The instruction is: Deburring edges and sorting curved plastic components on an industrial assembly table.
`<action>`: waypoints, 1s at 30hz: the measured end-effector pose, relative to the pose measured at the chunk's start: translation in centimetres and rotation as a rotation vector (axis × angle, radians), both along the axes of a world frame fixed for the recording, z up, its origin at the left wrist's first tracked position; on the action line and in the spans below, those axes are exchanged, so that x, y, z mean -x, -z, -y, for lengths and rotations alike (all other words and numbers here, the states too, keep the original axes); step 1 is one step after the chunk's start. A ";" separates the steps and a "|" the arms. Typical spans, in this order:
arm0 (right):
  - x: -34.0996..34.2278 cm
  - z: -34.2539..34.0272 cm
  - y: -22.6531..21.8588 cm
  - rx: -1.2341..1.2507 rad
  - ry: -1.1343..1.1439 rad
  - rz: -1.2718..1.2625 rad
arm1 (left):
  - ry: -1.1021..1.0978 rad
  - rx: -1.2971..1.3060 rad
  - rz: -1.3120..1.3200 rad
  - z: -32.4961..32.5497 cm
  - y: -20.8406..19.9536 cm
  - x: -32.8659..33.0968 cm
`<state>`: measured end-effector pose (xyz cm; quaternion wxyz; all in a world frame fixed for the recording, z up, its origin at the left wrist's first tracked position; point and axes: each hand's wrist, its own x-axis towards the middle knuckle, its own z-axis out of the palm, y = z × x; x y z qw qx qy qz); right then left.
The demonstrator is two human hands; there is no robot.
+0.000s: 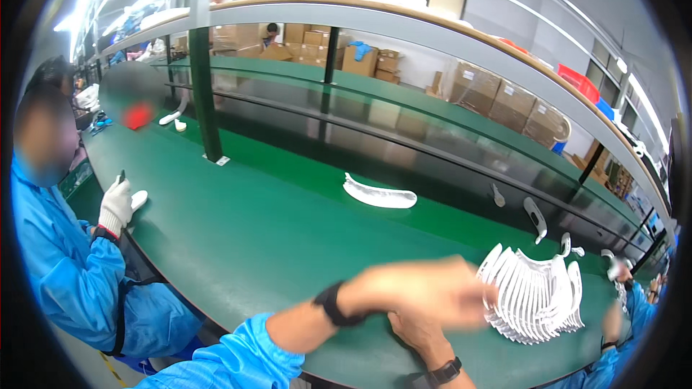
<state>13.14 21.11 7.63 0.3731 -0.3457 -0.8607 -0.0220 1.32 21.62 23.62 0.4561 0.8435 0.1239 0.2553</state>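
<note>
My left hand (pixel 432 292) stretches rightward over the green tabletop (pixel 288 245), blurred by motion, a black band on its wrist. Its fingertips overlap the near-left side of a row of curved white plastic pieces (pixel 530 295); whether they touch cannot be told. Just below and partly behind it is my right hand (pixel 418 331), with a dark watch on the wrist; its fingers are mostly hidden by the left hand. A single curved white piece (pixel 380 196) lies apart, farther back in the middle of the table.
A green post (pixel 205 94) and a long overhead shelf (pixel 404 11) stand along the table. Small white parts (pixel 535 220) lie at the back right. A gloved co-worker (pixel 65 266) stands at left; another person's blue sleeve (pixel 638 317) shows at right. Cartons (pixel 497 94) stand beyond.
</note>
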 end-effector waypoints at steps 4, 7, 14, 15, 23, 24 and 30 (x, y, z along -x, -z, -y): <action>-0.8 0.3 -0.5 0.299 0.034 0.212 | -1.209 -0.498 0.169 -13.8 11.2 3.3; -1.0 0.3 -0.3 0.287 0.021 0.192 | -1.469 -0.596 -0.068 -17.3 14.9 6.8; -0.6 0.2 0.0 0.303 0.022 0.217 | -1.241 -0.521 -0.334 -20.1 17.2 11.7; -0.9 0.1 0.1 0.307 0.032 0.220 | -1.236 -0.520 -0.330 -19.9 16.8 11.4; -0.8 0.4 0.1 0.278 0.025 0.197 | -1.341 -0.245 -0.068 -15.7 14.5 10.9; -0.8 0.2 0.1 0.290 0.031 0.186 | -1.336 -0.013 0.225 -15.3 13.8 10.8; -0.6 0.5 -0.5 0.284 0.063 0.173 | -1.296 0.026 0.643 -5.9 11.4 8.3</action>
